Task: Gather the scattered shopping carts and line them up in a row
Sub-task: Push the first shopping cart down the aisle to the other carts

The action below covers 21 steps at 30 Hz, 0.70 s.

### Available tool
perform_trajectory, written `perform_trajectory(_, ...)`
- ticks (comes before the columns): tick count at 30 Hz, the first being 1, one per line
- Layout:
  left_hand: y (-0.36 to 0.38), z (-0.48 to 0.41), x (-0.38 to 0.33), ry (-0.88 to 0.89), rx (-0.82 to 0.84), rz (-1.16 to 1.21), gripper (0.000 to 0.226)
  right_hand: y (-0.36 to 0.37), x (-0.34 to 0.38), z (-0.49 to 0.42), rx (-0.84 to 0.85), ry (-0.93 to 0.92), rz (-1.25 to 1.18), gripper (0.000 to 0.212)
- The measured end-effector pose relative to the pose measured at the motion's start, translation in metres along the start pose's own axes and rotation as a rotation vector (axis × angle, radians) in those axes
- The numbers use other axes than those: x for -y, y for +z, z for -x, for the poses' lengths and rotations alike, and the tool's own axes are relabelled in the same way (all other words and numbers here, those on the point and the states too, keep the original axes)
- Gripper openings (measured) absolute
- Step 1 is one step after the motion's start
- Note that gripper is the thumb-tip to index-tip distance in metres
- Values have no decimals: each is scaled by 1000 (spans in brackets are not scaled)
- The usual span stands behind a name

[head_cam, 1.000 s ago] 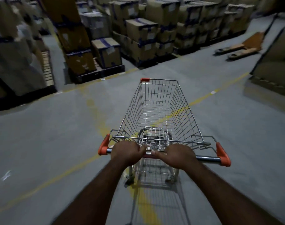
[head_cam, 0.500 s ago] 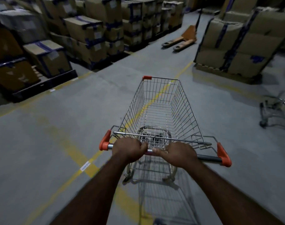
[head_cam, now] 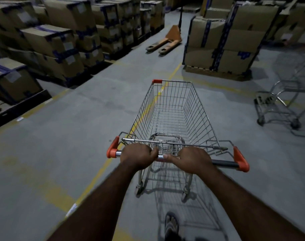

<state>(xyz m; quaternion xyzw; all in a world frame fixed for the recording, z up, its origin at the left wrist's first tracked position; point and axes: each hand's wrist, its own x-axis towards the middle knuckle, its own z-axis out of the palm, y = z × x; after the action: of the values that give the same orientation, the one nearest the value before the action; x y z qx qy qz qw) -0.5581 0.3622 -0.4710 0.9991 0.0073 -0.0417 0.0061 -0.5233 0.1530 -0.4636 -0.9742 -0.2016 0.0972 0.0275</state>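
Left hand and right hand both wrapped tight round the cart handle, side by side. Empty wire cart extends ahead of hands. Second cart far right of right hand, well apart.

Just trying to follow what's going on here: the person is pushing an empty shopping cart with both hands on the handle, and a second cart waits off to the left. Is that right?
Not quite. In the head view the second cart stands off to the right, beside the stacked boxes. The rest holds: the left hand and right hand both grip the handle of the empty shopping cart.
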Motion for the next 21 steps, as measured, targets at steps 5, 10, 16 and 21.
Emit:
perform_trajectory(5,-9,-88,-18,42,25,14,70,-18,-50,-72,-10,18,16,88)
perform_trajectory(10,-18,-171,-29,70,37,65,67,-37,-92,-142,-16,5,-4,82)
perform_trajectory(16,-26,-262,-34,89,45,75,65,-59,-133,-224,-9,-2,25,87)
perform_trajectory(21,-30,-350,-19,93,127,152,71,-75,-158,-302,-13,-38,55,88)
